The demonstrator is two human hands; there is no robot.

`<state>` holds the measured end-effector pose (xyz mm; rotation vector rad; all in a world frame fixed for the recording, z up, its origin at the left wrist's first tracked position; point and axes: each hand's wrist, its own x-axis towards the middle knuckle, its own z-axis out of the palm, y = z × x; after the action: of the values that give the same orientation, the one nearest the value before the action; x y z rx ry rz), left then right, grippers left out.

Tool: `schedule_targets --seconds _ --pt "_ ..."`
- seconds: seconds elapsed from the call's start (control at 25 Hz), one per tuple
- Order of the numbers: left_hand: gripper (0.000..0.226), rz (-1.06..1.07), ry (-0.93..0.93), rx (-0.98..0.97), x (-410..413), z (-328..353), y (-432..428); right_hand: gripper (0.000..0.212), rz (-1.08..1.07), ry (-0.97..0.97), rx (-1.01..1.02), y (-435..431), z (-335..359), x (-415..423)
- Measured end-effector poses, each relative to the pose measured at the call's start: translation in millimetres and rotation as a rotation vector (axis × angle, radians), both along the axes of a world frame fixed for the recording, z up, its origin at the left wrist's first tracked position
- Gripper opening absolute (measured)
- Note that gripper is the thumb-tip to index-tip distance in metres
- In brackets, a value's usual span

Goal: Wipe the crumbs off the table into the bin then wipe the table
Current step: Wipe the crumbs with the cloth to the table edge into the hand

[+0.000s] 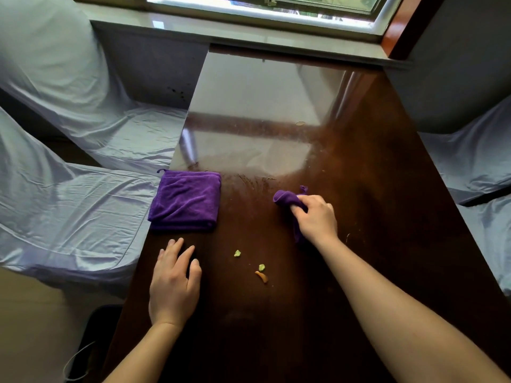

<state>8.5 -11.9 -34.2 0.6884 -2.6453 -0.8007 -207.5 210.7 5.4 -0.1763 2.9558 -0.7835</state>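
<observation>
A dark glossy wooden table [359, 167] fills the middle of the view. My right hand [316, 218] is closed around a bunched purple cloth [286, 197] resting on the table right of centre. My left hand [174, 283] lies flat on the table near its left edge, fingers apart, holding nothing. Between my hands lie three crumbs: a green bit [237, 253], another green bit [261, 267] and an orange sliver [261, 276]. A second purple cloth [186, 200], folded square, sits at the left edge beyond my left hand. A dark bin [94, 327] shows on the floor at lower left.
Chairs draped in pale satin covers stand left [69, 205] and right [475, 161] of the table. A window sill [249, 26] runs along the table's far end. A small pale crumb [300, 123] lies further up the table. A white cable [74, 363] trails by the bin.
</observation>
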Motion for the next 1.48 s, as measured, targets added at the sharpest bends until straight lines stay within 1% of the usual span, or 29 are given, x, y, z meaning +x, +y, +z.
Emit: schedule_targets --seconds 0.08,0.16,0.24,0.32,0.36,0.4,0.48,0.56,0.6,0.68,0.76,0.8,0.88,0.92,0.96,1.08,1.16,1.2,1.24,1.32,1.4,1.48 --pt "0.052 0.003 0.003 0.003 -0.1 -1.6 -1.6 0.03 0.079 0.063 0.093 -18.5 -6.7 9.5" --pt "0.051 0.004 -0.002 -0.003 -0.5 -2.6 -2.1 0.032 0.242 0.157 0.182 -31.8 -9.8 39.4" --pt "0.05 0.002 -0.001 -0.005 -0.4 -1.4 -1.0 0.035 0.441 0.221 0.225 -37.9 -10.7 76.4" --pt "0.05 -0.001 0.007 0.0 -0.7 0.7 -0.3 0.037 0.631 0.174 0.192 -36.8 -5.0 105.0" --pt "0.05 -0.003 0.009 0.002 -0.6 1.4 -0.2 0.035 0.677 0.117 0.148 -34.1 0.5 110.5" --pt "0.051 -0.004 0.012 0.004 -0.3 1.9 -0.5 0.034 0.673 0.082 0.097 -32.7 6.9 108.8" --pt "0.051 0.0 0.018 0.011 -0.3 2.5 -0.6 0.034 0.584 0.111 0.029 -37.4 17.6 91.2" --pt "0.052 0.005 0.026 0.024 -0.3 3.4 -0.1 0.033 0.507 0.119 0.041 -52.5 25.6 65.8" --pt "0.052 0.006 0.033 0.033 0.3 3.5 -0.1 0.034 0.51 0.089 0.067 -61.1 27.0 58.8" --pt "0.052 0.004 0.051 0.049 1.1 3.4 -0.8 0.036 0.611 0.032 0.165 -71.4 22.4 62.0" --pt "0.051 0.005 0.057 0.05 1.1 2.5 -1.6 0.037 0.773 0.088 0.26 -67.3 15.8 84.7" --pt "0.051 0.005 0.055 0.046 0.9 1.5 -1.9 0.036 0.846 0.126 0.272 -60.8 12.8 99.7" --pt "0.051 0.01 0.049 0.042 0.5 0.5 -2.6 0.035 0.93 0.125 0.223 -44.8 10.4 124.4" --pt "0.052 0.012 0.048 0.047 0.7 0.5 -2.7 0.034 0.921 0.103 0.177 -36.5 12.3 131.1" --pt "0.052 0.011 0.05 0.054 1.0 0.8 -2.7 0.035 0.865 0.072 0.106 -27.9 16.0 133.6" --pt "0.053 0.002 0.06 0.086 2.7 2.7 -2.6 0.037 0.51 0.0 -0.173 4.8 27.6 119.4" --pt "0.048 0.014 0.073 0.138 2.4 5.9 -4.0 0.036 0.273 -0.03 -0.283 34.8 33.7 105.3" --pt "0.045 0.021 0.091 0.194 3.3 8.1 -4.9 0.035 0.177 -0.056 -0.283 50.5 33.3 103.6" --pt "0.043 0.018 0.12 0.263 6.2 10.2 -6.2 0.035 0.105 -0.083 -0.241 63.7 30.8 106.6" --pt "0.043 -0.023 0.189 0.372 16.7 12.7 -10.6 0.037 0.031 -0.11 -0.088 77.8 19.9 123.4" --pt "0.047 -0.071 0.188 0.349 34.7 11.4 -15.7 0.041 -0.015 -0.07 0.056 74.5 7.8 149.9" --pt "0.049 -0.078 0.164 0.245 53.6 7.0 -20.3 0.041 -0.049 -0.007 0.08 54.5 1.0 173.8"
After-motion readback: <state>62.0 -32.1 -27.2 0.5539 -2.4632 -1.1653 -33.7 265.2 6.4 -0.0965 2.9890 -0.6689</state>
